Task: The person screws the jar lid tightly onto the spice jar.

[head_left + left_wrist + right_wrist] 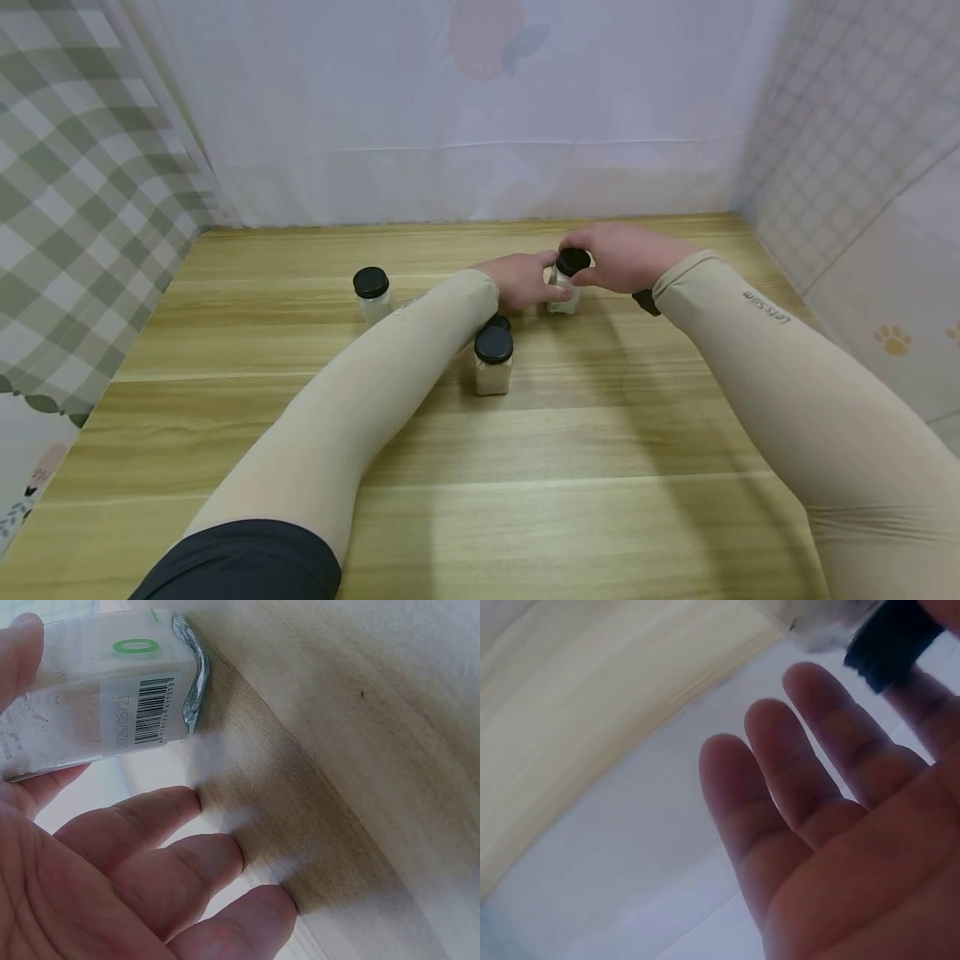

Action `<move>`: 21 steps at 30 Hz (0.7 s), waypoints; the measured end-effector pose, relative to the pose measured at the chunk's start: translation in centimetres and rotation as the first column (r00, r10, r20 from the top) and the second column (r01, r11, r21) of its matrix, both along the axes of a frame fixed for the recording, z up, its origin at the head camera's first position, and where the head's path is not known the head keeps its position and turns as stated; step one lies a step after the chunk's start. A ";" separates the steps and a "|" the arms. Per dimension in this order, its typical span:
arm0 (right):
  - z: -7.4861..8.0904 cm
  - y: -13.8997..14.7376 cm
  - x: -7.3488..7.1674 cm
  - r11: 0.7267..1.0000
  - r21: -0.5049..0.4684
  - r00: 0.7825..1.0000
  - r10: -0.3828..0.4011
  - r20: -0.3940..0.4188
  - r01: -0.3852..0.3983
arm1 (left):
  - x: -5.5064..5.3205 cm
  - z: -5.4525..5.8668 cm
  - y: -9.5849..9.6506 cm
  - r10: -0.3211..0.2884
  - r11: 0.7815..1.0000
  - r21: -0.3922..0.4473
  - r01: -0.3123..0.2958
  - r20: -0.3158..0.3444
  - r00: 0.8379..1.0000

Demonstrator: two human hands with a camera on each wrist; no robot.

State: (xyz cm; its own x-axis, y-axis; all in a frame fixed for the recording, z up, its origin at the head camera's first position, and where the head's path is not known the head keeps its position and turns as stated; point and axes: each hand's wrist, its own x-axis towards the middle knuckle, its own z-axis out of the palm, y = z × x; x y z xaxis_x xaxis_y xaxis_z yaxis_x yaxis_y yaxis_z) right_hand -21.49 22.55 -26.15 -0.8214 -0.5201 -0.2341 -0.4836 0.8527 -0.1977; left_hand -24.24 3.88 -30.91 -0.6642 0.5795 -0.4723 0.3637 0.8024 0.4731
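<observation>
My left hand [517, 279] pinches the clear, square-sided spice jar [562, 305] between thumb and index finger. In the left wrist view the jar's wall [67, 705] shows a barcode label and a green mark; its base is right at the wooden surface, and the other three fingers extend below it. From the right, my right hand [628, 254] grips the black lid [573, 261] of the same jar with thumb and index finger. The right wrist view shows the lid's ribbed side [892, 645], with the remaining fingers held out loosely.
Another black-lidded jar [492, 375] stands nearer, beside the left forearm, with a further black lid [498, 322] partly hidden behind it. One more jar [372, 296] stands left of that forearm. White cloth [480, 183] backs the wooden table [585, 517]; patterned cloths hang at both sides.
</observation>
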 end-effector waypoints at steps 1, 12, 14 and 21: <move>0.0 0.0 0.0 1.000 0.004 1.000 -0.002 0.001 0.002 | 0.0 0.0 0.0 0.000 1.000 0.006 0.000 0.003 1.000; -0.2 -0.4 0.1 0.997 0.007 0.997 -0.081 0.019 0.081 | -0.2 -0.3 0.0 -0.005 1.000 0.029 0.005 -0.009 1.000; -0.2 -0.4 0.1 0.996 0.011 0.996 -0.084 0.013 0.084 | -0.1 -0.3 0.0 -0.006 1.000 0.030 0.006 -0.008 1.000; -0.3 -0.4 0.2 0.996 0.017 0.996 -0.088 0.001 0.088 | -0.2 -0.4 0.0 -0.006 1.000 0.029 0.006 -0.007 1.000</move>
